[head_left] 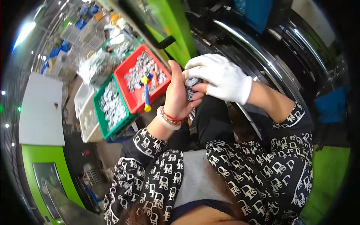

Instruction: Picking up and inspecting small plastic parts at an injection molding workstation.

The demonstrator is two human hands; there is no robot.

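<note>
Two grey round, toothed-looking metal parts [190,92] sit between my hands in front of my lap. My left hand [176,92] is bare, with a red string and a pale bracelet at the wrist. Its palm is cupped around the parts, fingers curled under them and thumb raised. From the right my right hand [219,77], in a white glove with bare fingertips showing, closes over the same parts. The glove hides part of them, so their exact shape and number are hard to make out.
Left of my hands, a red bin [129,107] holds many small grey metal parts and a yellow-and-blue tool [146,93]. A green bin [123,125] beside it holds more parts. Green machine framing [183,30] rises ahead; dark machinery with a curved metal edge [243,35] stands right.
</note>
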